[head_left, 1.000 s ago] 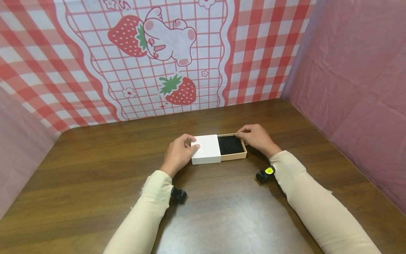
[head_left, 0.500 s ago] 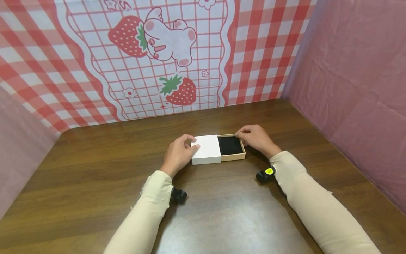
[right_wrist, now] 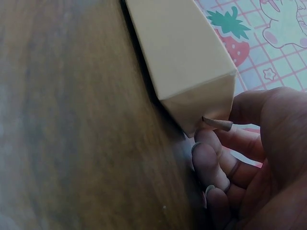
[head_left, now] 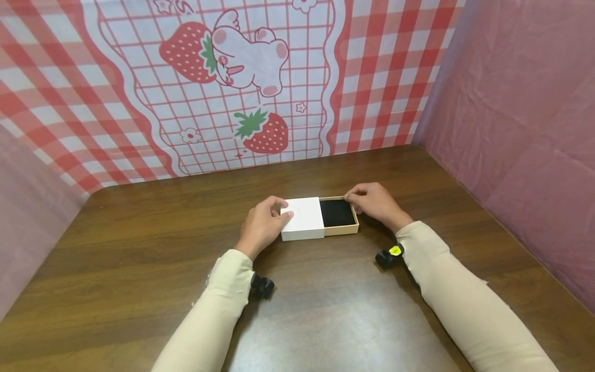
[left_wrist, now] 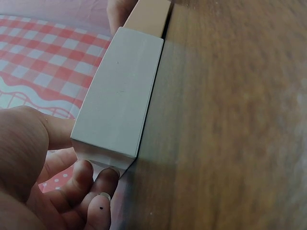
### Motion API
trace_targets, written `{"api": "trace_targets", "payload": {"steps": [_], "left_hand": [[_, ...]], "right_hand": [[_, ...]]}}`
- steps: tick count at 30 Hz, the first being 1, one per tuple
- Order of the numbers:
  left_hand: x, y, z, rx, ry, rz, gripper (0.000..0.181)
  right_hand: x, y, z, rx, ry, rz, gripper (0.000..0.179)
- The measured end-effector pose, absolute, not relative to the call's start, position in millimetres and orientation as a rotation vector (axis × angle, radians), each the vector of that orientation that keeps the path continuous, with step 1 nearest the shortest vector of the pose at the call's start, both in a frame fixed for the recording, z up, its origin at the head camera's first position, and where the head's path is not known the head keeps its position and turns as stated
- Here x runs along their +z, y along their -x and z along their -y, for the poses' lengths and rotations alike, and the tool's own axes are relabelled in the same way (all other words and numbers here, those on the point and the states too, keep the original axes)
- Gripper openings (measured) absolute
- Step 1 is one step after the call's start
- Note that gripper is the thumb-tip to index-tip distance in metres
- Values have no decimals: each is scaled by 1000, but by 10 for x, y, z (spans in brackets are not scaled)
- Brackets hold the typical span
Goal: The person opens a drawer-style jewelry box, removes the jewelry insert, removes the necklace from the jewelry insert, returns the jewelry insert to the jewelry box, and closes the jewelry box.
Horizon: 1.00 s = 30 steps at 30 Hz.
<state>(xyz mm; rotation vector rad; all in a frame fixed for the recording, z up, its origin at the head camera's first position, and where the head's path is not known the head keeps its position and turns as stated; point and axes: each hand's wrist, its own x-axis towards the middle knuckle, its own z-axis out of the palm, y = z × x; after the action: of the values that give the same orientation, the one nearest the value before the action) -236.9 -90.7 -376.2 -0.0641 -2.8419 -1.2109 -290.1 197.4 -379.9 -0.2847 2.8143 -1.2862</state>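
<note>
A white box sleeve (head_left: 302,219) lies flat on the table, its cardboard drawer (head_left: 341,230) partly out on the right side. Inside the drawer sits a black lining (head_left: 337,213). My left hand (head_left: 262,225) holds the sleeve's left end, thumb on the top face and curled fingers against the end in the left wrist view. At the drawer's outer end, my right hand (head_left: 375,202) grips the far corner. The right wrist view shows curled fingers against that end face, beside a small brown pull tab (right_wrist: 218,123).
The brown wooden table (head_left: 139,258) extends around the box. Behind it hangs a red-and-white checked cloth (head_left: 386,77) with strawberries, and a pink cloth (head_left: 520,119) stands along the right edge. Small black cameras (head_left: 262,287) are strapped to both wrists.
The drawer has slid slightly left into the sleeve, with the right hand staying at its end. The left hand and the sleeve have kept their place.
</note>
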Motion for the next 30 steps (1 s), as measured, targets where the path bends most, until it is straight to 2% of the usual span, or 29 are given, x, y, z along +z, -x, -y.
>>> {"api": "trace_targets", "payload": {"steps": [30], "left_hand": [[-3770, 2370, 904, -1212, 73, 2835, 29]], "right_hand": [[-3777, 2878, -1941, -1326, 372, -2727, 25]]}}
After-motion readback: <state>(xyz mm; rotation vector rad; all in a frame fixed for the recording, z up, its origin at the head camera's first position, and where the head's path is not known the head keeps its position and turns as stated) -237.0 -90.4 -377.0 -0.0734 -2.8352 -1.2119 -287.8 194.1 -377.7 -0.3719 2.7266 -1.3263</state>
